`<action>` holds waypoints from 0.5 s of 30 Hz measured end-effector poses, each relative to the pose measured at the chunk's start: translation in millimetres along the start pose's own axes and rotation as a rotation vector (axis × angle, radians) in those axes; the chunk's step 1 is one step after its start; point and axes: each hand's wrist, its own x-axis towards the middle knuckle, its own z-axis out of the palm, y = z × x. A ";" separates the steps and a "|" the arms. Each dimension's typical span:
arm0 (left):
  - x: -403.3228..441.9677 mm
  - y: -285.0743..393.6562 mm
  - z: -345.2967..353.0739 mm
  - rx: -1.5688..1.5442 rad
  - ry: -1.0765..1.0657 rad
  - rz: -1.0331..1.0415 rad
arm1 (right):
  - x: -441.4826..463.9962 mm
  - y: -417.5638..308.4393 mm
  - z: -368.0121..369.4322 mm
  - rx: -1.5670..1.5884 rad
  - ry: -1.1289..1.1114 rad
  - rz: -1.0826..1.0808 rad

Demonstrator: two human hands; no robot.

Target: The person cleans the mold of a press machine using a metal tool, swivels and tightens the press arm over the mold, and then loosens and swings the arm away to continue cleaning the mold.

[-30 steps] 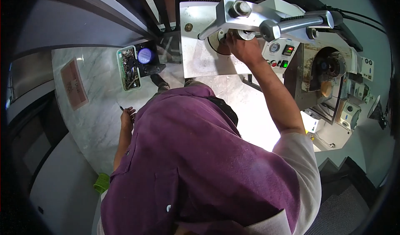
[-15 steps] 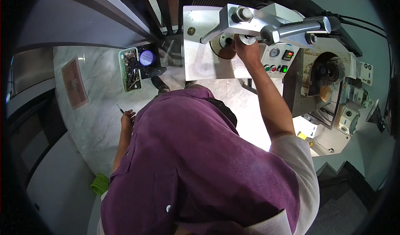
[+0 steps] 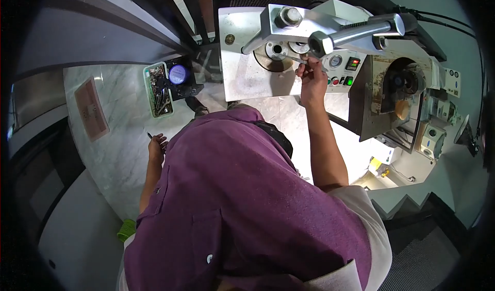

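My right hand [image 3: 313,80] is closed in a pinch on a thin metal rod [image 3: 295,59], just below the silver clamp arm of a white bench machine [image 3: 240,79]. The rod's far end points toward a round metal fitting [image 3: 277,49] with a dark hole, set over a round opening in the machine's top. A control panel with a gauge [image 3: 335,61] and buttons lies right of this hand. Low on the left, my left hand [image 3: 157,145] is closed around a slim, dark pen-like tool [image 3: 149,135] above the marble-patterned surface; its exact kind is unclear.
A clear tray [image 3: 170,110] of small metal parts stands left of the machine, beside a purple-lidded jar [image 3: 178,74]. A reddish flat box [image 3: 92,108] lies farther left. The heavy clamp arm [image 3: 330,28] overhangs my right hand. Another machine [image 3: 394,85] with a round chamber stands right.
My right hand has drawn back from under the clamp arm, toward me, and now shows the metal rod. The round fitting is uncovered. My left hand stays low, still holding its tool.
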 end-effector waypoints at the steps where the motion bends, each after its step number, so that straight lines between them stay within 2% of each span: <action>1: 0.8 2.4 0.6 0.008 -0.004 0.001 | 1.8 1.1 0.1 -0.027 0.056 -0.036; 2: 1.5 4.4 0.6 0.012 -0.009 0.005 | 2.5 1.2 -0.1 -0.054 0.111 -0.071; 4: 4.3 6.8 0.3 0.018 -0.015 0.009 | 3.4 -5.6 0.7 -0.130 0.072 -0.059; 7: 7.8 8.5 -0.2 0.026 -0.019 0.030 | 10.0 -6.1 5.6 -0.782 0.018 -0.118; 8: 7.7 9.6 0.7 0.019 -0.029 0.027 | 15.5 -5.5 5.2 -0.781 0.020 -0.119; 10: 5.7 11.3 1.3 0.012 -0.036 0.024 | 25.0 -5.6 8.1 -1.264 -0.275 -0.249; 15: 5.7 6.8 -1.6 0.001 -0.034 0.023 | 41.4 -8.5 21.5 -1.510 -0.456 -0.300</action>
